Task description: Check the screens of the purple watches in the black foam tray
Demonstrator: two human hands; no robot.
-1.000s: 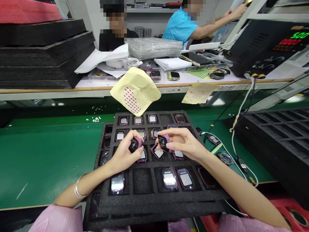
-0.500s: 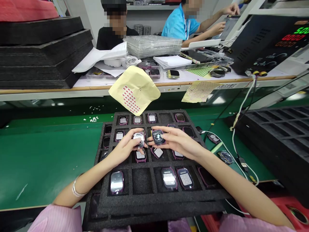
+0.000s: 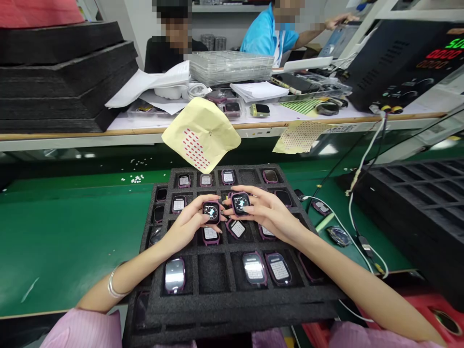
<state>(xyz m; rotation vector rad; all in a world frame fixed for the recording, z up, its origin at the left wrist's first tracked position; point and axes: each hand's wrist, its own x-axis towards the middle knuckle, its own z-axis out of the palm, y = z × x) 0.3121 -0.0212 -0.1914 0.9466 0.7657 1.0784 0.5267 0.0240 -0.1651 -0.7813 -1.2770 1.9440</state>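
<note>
My left hand (image 3: pixel 192 217) is closed round a small purple-framed watch (image 3: pixel 211 212), its thumb at the lit dark screen. Just right of it, my right hand (image 3: pixel 270 212) grips a second purple watch (image 3: pixel 240 203), whose screen shows a similar picture. Both watches are held above a black foam tray (image 3: pixel 213 300), side by side and a little apart. In the tray's compartments lie several more watches, some with white keypad-like screens, such as the near one (image 3: pixel 279 268). One watch (image 3: pixel 175 274) in the near left compartment reflects the light.
Black foam trays are stacked at left (image 3: pixel 65 87) and right (image 3: pixel 406 232). Cables (image 3: pixel 353 193) and loose watch parts lie right of the tray. A yellow sticker sheet (image 3: pixel 203 135) hangs from the shelf edge (image 3: pixel 145 129). Two people sit beyond, near a power supply (image 3: pixel 395 67).
The watch in my left hand has tilted, so its screen picture shows instead of glare. My right hand's watch has turned slightly. Across the shelf, the person in blue has moved an arm.
</note>
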